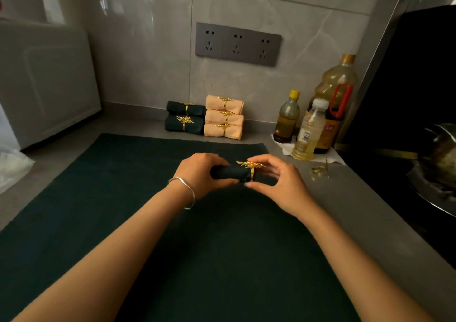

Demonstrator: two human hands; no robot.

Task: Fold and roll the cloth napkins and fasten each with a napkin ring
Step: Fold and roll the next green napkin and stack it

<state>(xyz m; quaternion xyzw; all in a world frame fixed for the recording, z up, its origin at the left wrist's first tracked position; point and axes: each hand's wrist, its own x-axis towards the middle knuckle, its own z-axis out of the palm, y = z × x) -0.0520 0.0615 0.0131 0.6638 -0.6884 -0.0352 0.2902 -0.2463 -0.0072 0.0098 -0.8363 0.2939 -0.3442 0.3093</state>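
Lying nearest: a dark green cloth (123, 223) is spread flat on the grey counter (357, 210), under both forearms.
Left hand: the left hand (197, 173), a silver bangle (187, 190) on its wrist, wraps its fingers round the left part of the rolled green napkin (227, 172), held just above the cloth.
Right hand: the right hand (278, 186) pinches the gold leaf napkin ring (252, 172) between thumb below and fingertips above.
Ring position: it circles the roll close to its right end.
Spare rings: a few gold ones (320, 169) lie on the counter to the right.
Bottles: three oil bottles (309, 131) stand on white paper (328, 157) beyond them.
Finished rolls: two dark green ringed rolls (185, 120) are stacked against the wall, touching three stacked peach ringed rolls (224, 118).
Wall: a grey triple socket panel (238, 44) sits above the stacks.
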